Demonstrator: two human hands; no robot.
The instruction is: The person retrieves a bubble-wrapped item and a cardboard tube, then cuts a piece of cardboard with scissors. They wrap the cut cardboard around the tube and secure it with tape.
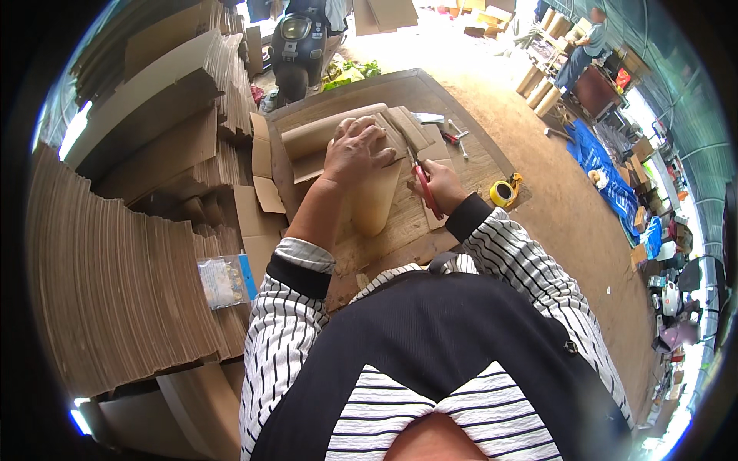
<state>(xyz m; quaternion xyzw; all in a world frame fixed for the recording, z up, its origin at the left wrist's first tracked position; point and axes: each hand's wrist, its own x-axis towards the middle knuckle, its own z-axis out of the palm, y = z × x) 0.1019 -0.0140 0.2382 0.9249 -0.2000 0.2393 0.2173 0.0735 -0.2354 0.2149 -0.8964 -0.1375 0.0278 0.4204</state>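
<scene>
My left hand (357,151) rests with bent, spread fingers over a piece of brown cardboard (375,201) on the wooden table, gripping it near its top edge. The cardboard's lower part curves toward me. To the right, my right hand (446,187) is closed around red-handled scissors (424,184), whose blades point away from me at the cardboard's right edge. How far the blades are apart is too small to tell. Behind my left hand lies a folded cardboard form (327,129), partly covered by that hand.
The wooden table (442,96) holds a yellow tape roll (502,193), a wrench (463,147) and a red-handled tool (450,138). Tall cardboard stacks (131,284) crowd the left side. A scooter (296,46) stands beyond the table; another person (586,48) is far right.
</scene>
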